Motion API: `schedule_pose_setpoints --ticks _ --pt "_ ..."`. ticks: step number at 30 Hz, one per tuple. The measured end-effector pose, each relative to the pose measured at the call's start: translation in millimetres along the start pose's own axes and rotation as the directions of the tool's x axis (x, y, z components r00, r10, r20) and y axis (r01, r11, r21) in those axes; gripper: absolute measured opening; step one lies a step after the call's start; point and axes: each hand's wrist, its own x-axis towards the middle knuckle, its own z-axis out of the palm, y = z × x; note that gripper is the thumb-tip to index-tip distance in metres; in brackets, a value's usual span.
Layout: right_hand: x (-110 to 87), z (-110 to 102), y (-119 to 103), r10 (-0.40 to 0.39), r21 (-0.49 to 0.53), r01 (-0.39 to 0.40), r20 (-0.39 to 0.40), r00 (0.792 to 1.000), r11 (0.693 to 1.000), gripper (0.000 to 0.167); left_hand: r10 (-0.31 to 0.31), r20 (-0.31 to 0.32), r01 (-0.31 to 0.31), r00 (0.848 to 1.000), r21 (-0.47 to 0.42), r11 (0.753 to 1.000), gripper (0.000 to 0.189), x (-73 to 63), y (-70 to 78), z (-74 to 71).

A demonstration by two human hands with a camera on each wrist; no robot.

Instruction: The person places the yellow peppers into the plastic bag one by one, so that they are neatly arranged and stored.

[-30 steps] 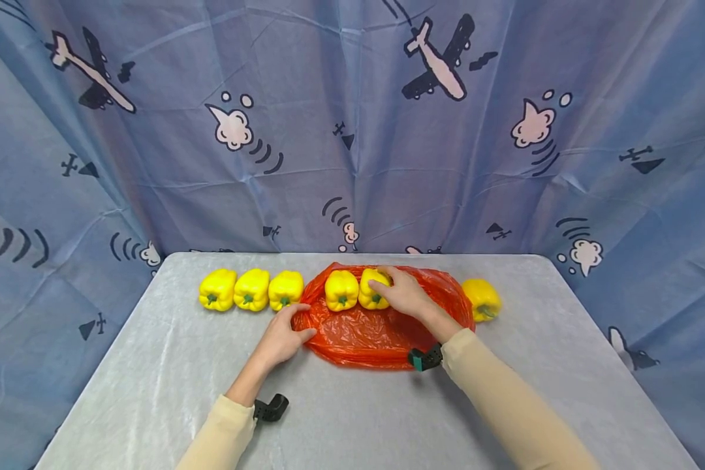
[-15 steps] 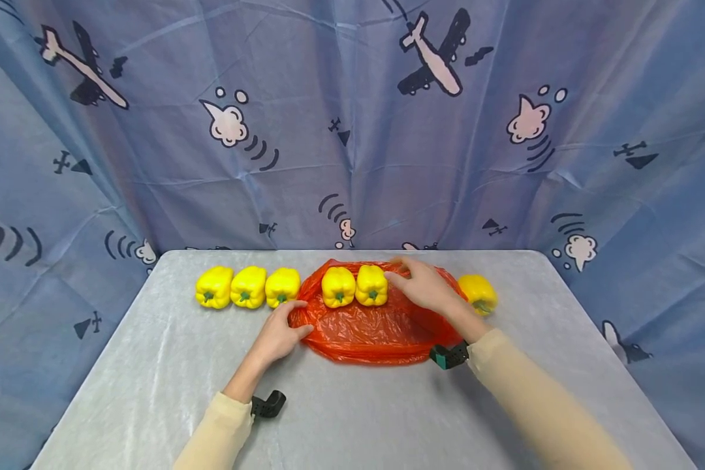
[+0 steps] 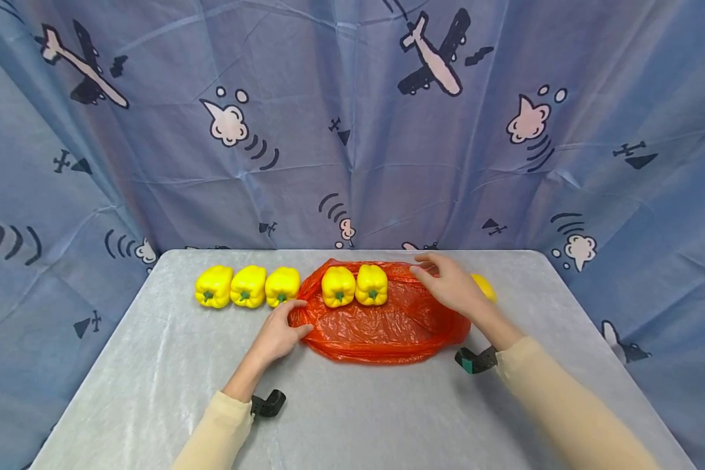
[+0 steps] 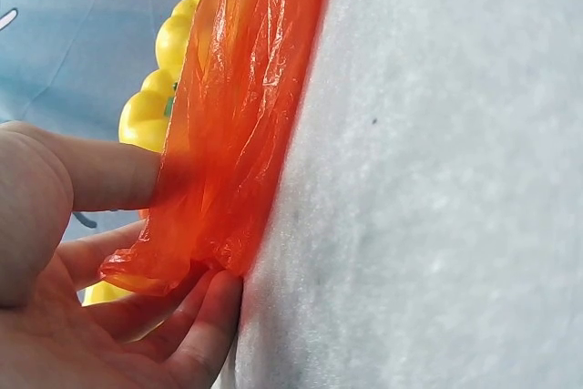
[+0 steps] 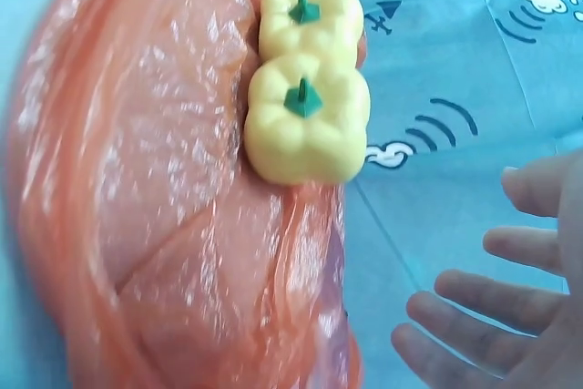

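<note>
A red plastic bag [image 3: 376, 333] lies spread wide on the table, its mouth facing up. Two yellow bell peppers [image 3: 371, 285] with green stems sit side by side in it, toward the back. My left hand [image 3: 275, 333] holds the bag's left edge; in the left wrist view the thumb goes behind the thin orange-red plastic [image 4: 241, 125] and the fingers curl on the other side. Over the bag's right side is my right hand [image 3: 449, 285], fingers spread and holding nothing. The right wrist view shows its fingers apart from the peppers [image 5: 310, 129].
Three more yellow bell peppers [image 3: 249, 287] stand in a row left of the bag. Another pepper [image 3: 484, 287], partly hidden by the right hand, is at the bag's right. The pale table [image 3: 352, 411] ends at a blue printed curtain [image 3: 305, 130].
My right hand has let go of the second pepper in the bag and moved right, toward the pepper outside. My left hand stays at the bag's left edge.
</note>
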Motion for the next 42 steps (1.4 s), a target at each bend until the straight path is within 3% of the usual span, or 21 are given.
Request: schedule_pose_setpoints --ticks 13,25,42 --pt "-7.5 -26.2 45.5 -0.075 -0.019 0.073 -0.112 0.991 0.997 0.048 0.009 -0.012 -0.009 1.0 0.0 1.0 0.052 0.3 -0.6 -0.2" --pt "-19.7 -43.2 79.4 0.014 -0.033 -0.02 -0.165 0.986 0.999 0.052 -0.004 -0.004 0.004 1.0 0.007 1.0 0.05 0.4 -0.9 0.7" --pt "-30.9 -40.1 112.8 0.034 -0.054 -0.041 -0.142 0.989 0.998 0.06 -0.003 -0.007 0.003 1.0 0.006 1.0 0.05 0.4 -1.4 1.0"
